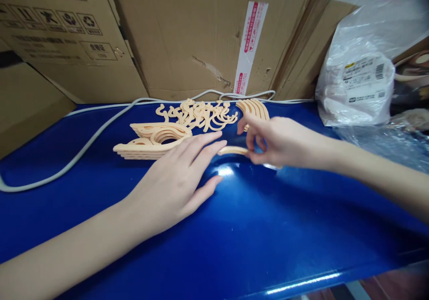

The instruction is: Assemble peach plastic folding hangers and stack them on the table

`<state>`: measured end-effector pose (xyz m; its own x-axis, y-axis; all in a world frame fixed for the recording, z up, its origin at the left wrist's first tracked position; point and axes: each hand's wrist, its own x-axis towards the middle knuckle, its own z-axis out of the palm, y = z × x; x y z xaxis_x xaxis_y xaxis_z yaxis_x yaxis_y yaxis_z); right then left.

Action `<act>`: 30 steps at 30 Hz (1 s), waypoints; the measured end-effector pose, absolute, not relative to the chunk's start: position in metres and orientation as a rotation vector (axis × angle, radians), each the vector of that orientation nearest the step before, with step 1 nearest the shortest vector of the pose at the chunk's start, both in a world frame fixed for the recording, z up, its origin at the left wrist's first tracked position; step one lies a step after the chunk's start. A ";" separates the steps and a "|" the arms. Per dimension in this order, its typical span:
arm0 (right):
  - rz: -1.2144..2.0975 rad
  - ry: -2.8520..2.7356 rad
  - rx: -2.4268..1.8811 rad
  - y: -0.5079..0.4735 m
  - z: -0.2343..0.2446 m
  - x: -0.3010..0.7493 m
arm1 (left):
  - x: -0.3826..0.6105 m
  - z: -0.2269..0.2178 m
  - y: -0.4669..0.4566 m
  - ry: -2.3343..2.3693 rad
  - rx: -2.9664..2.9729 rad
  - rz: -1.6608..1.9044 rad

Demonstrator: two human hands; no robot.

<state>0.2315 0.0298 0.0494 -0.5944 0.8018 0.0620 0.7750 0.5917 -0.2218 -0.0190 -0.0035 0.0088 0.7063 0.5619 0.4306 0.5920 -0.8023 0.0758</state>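
A slim, curved beige piece (234,150), perhaps a hanger arm, lies between my hands just above the blue table. My left hand (181,175) has its fingers stretched out, fingertips at the piece's left end. At the other end, my right hand (273,139) pinches the piece with the thumb and curled fingers, its index finger raised. Left of them sits a stack of beige hanger-like parts (147,150), partly behind my left hand. Small beige hooks (201,112) are heaped behind. Several curved beige pieces (256,108) stand side by side beyond my right hand.
Cardboard boxes (187,36) line the back of the blue table (254,242). A white cable (100,132) runs along the back and loops down the left side. At the right back sits a clear plastic bag (355,81) with a label.
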 end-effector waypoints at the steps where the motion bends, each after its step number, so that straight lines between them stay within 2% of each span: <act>1: 0.227 -2.706 -1.283 0.021 0.046 0.228 | -0.016 0.011 -0.004 -1.009 -2.843 -0.690; 7: -0.031 -2.755 -1.042 -0.001 0.034 0.222 | -0.001 0.011 -0.004 -1.050 -2.926 -0.527; 14: 0.153 -2.715 -0.980 0.000 0.034 0.232 | 0.001 0.002 -0.007 -1.115 -2.973 -0.534; 16: 0.245 -2.607 -1.078 0.013 0.038 0.242 | 0.001 0.003 -0.007 -1.161 -2.986 -0.581; 22: 0.096 -2.078 -1.621 0.091 0.042 0.296 | -0.001 0.004 -0.008 -1.243 -2.966 -0.684; 25: 0.330 -1.873 -1.862 0.121 0.034 0.313 | -0.003 0.003 -0.007 -1.250 -2.958 -0.697; 30: 0.558 -1.815 -1.925 0.132 0.026 0.314 | -0.005 0.002 -0.007 -1.299 -2.989 -0.701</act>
